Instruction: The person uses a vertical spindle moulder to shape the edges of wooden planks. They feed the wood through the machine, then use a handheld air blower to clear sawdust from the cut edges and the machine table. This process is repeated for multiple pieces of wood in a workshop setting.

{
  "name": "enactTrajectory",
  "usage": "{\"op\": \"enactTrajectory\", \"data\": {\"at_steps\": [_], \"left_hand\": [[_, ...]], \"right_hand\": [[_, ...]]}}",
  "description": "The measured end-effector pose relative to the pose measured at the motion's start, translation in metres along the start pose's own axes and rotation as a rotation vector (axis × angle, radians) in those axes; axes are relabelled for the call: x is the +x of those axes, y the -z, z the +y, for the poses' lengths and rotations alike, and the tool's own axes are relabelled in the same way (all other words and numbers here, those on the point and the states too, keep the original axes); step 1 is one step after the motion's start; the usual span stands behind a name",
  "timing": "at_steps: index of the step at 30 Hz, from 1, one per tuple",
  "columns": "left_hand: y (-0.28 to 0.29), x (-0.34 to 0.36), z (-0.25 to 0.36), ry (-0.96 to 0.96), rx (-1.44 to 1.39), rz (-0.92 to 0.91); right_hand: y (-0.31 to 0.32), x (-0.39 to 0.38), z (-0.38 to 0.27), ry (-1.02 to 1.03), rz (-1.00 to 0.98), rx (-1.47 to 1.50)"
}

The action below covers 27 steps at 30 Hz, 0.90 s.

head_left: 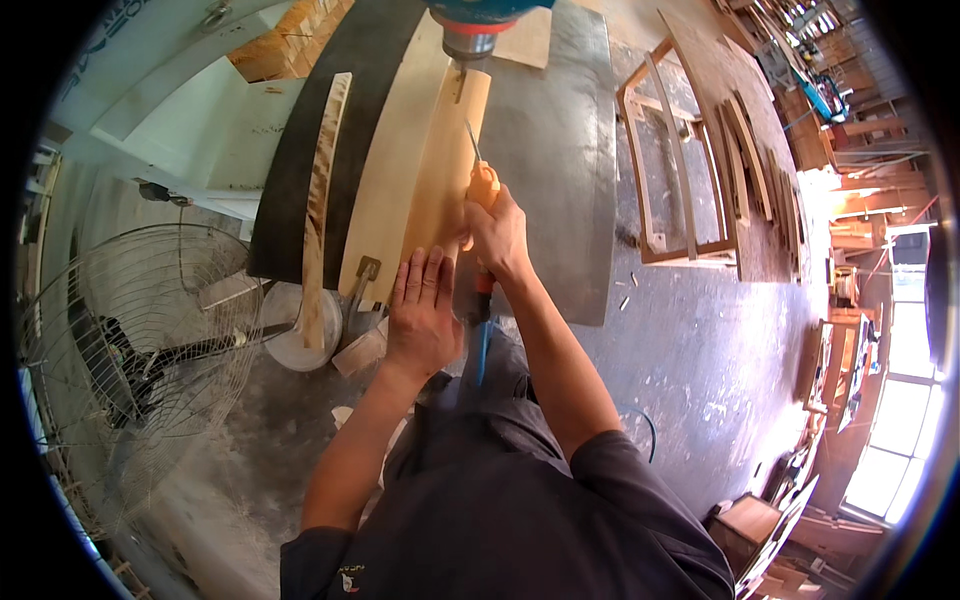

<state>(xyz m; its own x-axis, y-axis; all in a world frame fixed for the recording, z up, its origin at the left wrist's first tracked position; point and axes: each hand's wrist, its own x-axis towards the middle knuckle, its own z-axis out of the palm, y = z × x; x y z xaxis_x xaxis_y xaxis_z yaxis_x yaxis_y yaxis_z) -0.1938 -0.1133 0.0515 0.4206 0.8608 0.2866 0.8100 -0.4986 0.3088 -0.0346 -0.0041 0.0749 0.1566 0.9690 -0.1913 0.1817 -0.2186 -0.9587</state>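
My left hand [420, 312] lies flat on the near end of a pale wooden board [435, 180], fingers stretched forward. My right hand [500, 232] is wrapped round an orange air blow gun [484, 184], whose thin metal nozzle points forward over the board. A connector [485, 283] hangs below that hand, with a blue hose [484, 350] running down from it. At the board's far end is a slot-like dark mark, under a drill chuck [468, 42] with a bit in it. The board lies against another pale wooden piece [385, 170].
A grey metal tabletop [560, 190] carries the boards. A narrow wood strip [320, 200] and a metal clamp [364, 275] are at left. A wire-caged fan [150, 350] stands at lower left. At right, a wooden bench [735, 130] holds several strips.
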Motion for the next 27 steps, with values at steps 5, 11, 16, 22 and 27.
{"op": "enactTrajectory", "data": {"at_steps": [5,11,16,22,27], "left_hand": [[0.008,-0.013,0.003,-0.002,0.003,0.005],[-0.002,0.004,-0.001,0.001,0.031,0.036],[-0.020,0.031,-0.013,0.026,0.106,0.044],[-0.013,0.069,-0.018,0.043,0.103,0.032],[-0.032,0.077,-0.012,0.045,0.078,0.046]], "right_hand": [[-0.005,-0.020,0.003,0.023,0.015,-0.009],[-0.002,-0.007,-0.001,0.045,0.057,-0.023],[0.002,0.026,-0.009,-0.048,-0.001,0.044],[0.012,0.065,0.005,-0.030,-0.023,0.118],[0.096,0.032,0.001,-0.050,-0.038,0.481]]}}
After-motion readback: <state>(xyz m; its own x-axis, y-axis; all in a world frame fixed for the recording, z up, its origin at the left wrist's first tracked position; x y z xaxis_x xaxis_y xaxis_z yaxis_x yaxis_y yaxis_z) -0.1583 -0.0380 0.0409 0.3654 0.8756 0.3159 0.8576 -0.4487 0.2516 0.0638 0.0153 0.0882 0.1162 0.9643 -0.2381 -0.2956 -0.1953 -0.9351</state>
